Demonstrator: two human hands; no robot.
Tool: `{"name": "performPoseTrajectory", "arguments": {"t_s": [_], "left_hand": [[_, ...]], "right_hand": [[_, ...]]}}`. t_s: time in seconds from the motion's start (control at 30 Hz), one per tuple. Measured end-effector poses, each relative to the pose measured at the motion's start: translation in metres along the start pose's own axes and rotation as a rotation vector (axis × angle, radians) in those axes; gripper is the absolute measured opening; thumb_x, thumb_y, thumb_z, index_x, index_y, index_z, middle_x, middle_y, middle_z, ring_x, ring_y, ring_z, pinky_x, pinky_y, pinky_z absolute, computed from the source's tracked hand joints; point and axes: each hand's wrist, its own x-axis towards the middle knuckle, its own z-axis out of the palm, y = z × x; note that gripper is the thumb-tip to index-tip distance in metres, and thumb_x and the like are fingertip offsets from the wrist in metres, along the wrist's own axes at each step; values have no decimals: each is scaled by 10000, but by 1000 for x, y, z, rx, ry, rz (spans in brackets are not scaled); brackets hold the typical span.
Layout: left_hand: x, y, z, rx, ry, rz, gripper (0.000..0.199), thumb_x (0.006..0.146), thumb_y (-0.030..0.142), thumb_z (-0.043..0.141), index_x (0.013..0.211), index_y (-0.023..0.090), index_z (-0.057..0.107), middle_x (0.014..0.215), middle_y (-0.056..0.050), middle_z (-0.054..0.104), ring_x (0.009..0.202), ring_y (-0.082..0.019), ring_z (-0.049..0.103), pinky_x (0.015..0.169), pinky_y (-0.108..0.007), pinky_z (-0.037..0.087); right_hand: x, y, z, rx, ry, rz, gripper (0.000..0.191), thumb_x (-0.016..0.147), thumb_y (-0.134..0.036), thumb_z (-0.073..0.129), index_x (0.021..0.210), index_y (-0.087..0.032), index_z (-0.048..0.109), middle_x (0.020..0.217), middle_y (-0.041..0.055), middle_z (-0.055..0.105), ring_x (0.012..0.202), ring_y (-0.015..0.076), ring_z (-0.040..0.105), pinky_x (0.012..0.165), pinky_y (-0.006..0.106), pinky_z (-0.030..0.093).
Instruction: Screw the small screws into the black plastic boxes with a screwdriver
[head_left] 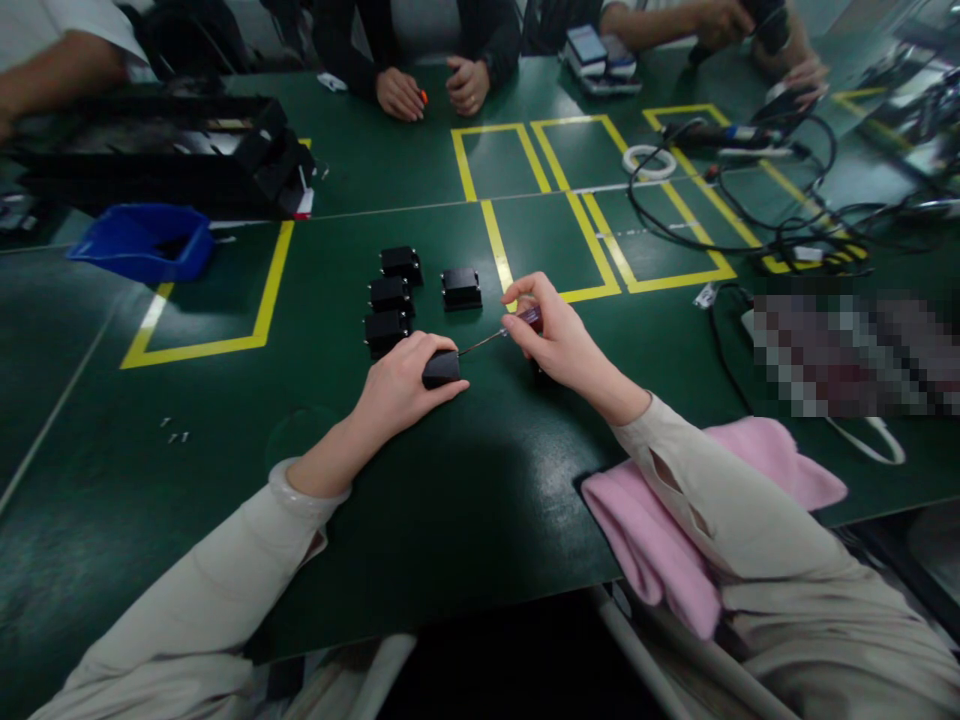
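Observation:
Between its thumb and fingers, my left hand (pixel 405 385) grips a small black block (pixel 441 369) on the green table. My right hand (pixel 546 333) is closed round the dark red handle of a screwdriver (pixel 484 343), whose thin shaft points left, its tip at the block's right side. Behind my left hand, three similar black blocks stand in a column: a far one (pixel 400 264), a middle one (pixel 390 294) and a near one (pixel 386 330). Another black block (pixel 461 288) sits apart to their right.
A blue bin (pixel 146 243) and black trays (pixel 172 150) stand at the left. Small screws (pixel 178 437) lie left of my forearm. A pink cloth (pixel 652 520) is under my right sleeve. Cables (pixel 750 245) sprawl at the right. Other people's hands (pixel 431 90) rest across the table.

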Motion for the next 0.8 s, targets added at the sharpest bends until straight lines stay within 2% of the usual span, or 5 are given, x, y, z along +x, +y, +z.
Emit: {"name": "performPoseTrajectory", "arguments": {"t_s": [0.23, 0.43, 0.6, 0.73, 0.8], "left_hand": [[0, -1, 1, 3, 5, 14, 355, 952, 488, 700, 1173, 222, 619, 1155, -100, 689, 1081, -316, 668, 953, -461, 544], [1, 1, -1, 3, -11, -5, 349, 944, 491, 706, 1162, 232, 622, 1151, -94, 690, 1091, -313, 667, 959, -454, 544], [0, 0, 0, -3, -2, 3, 355, 947, 502, 701, 1167, 235, 619, 1159, -93, 690, 1090, -313, 666, 961, -457, 543], [0, -1, 0, 1, -7, 5, 355, 953, 501, 695, 1171, 232, 616, 1159, -96, 686, 1087, -316, 668, 954, -461, 546], [0, -1, 0, 6, -7, 6, 353, 952, 494, 698, 1171, 229, 616, 1161, -98, 687, 1091, -319, 667, 955, -462, 545]], "right_hand": [[1, -1, 0, -17, -41, 15, 141, 1020, -333, 587, 954, -232, 513, 701, -39, 513, 645, 150, 521, 637, 305, 383], [1, -1, -1, -12, -36, 0, 139, 970, -201, 590, 1076, -241, 509, 745, -49, 503, 625, 139, 495, 635, 295, 389], [1, -2, -1, -12, -55, 20, 138, 1033, -332, 572, 957, -236, 509, 696, -42, 517, 608, 141, 499, 611, 297, 369], [1, -2, -1, 3, -62, 32, 59, 1018, -241, 556, 1033, -243, 498, 678, -63, 488, 564, 135, 482, 605, 299, 374], [1, -2, -1, 7, -38, 13, 124, 991, -201, 572, 1078, -242, 495, 706, -61, 490, 588, 137, 489, 612, 296, 382]]}}
